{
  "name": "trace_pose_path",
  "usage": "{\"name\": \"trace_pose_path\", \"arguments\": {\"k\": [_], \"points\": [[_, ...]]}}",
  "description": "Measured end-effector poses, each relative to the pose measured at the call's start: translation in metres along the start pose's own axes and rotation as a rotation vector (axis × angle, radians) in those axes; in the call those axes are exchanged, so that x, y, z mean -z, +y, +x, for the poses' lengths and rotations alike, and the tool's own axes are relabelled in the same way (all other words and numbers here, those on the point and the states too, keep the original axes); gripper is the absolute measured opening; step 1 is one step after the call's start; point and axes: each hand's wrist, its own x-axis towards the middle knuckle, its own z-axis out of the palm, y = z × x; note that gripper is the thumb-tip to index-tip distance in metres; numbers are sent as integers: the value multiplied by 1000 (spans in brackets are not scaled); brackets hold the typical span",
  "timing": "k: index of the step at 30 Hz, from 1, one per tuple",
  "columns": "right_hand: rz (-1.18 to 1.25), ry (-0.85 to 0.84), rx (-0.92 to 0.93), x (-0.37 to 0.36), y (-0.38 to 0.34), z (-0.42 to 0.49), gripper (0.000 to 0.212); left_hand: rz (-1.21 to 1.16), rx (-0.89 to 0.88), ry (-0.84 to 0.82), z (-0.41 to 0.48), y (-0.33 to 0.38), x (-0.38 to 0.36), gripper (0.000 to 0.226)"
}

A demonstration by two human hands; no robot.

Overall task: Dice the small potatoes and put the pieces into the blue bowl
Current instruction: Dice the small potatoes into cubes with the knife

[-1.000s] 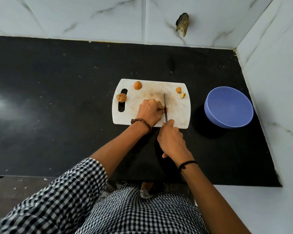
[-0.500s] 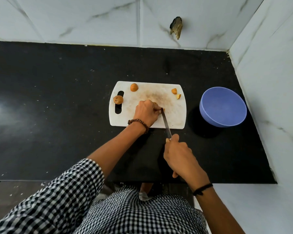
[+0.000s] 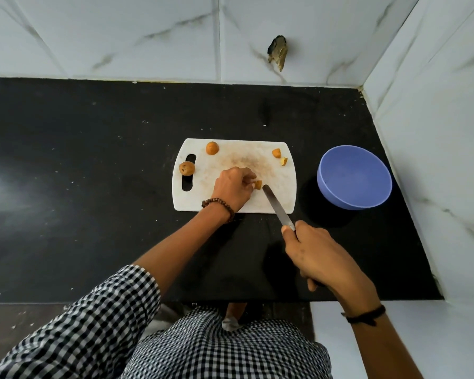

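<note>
A white cutting board (image 3: 281, 199) lies on the black counter. My left hand (image 3: 233, 187) rests on it, fingers pinching a small potato piece (image 3: 258, 184). My right hand (image 3: 319, 257) grips a knife (image 3: 278, 207) by the handle, off the board's near edge; the blade tip lies just right of the held piece. A whole small potato (image 3: 187, 168) sits by the board's handle slot. A cut potato half (image 3: 212, 148) is at the far edge. Two small cut pieces (image 3: 279, 156) lie at the far right corner. The blue bowl (image 3: 354, 177) stands empty to the right of the board.
The black counter (image 3: 80, 187) stretches wide to the left. White marble-look walls (image 3: 435, 160) close the back and right side, right next to the bowl. A dark chipped hole (image 3: 278, 51) marks the back wall. The counter's near edge runs just below my right hand.
My right hand has pulled the knife back toward me and to the right, off the potato. My left hand stays on the board, with the piece showing at its fingertips.
</note>
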Motion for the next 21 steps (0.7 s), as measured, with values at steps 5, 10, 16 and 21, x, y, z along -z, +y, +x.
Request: {"name": "trace_pose_path", "arguments": {"k": [5,10,16,21], "points": [[138,77,-19,-9,8,10,40,87,-85,-61,-1,-1,2,26],[204,151,38,-22,5,28,41,82,-79,-15,-1,-2,-2,16],[268,347,160,-27,-10,58,29,36,-123,-6,-6,-5,0,13],[269,400,202,-22,-18,79,27,46,-120,-19,-5,-2,3,13]]}}
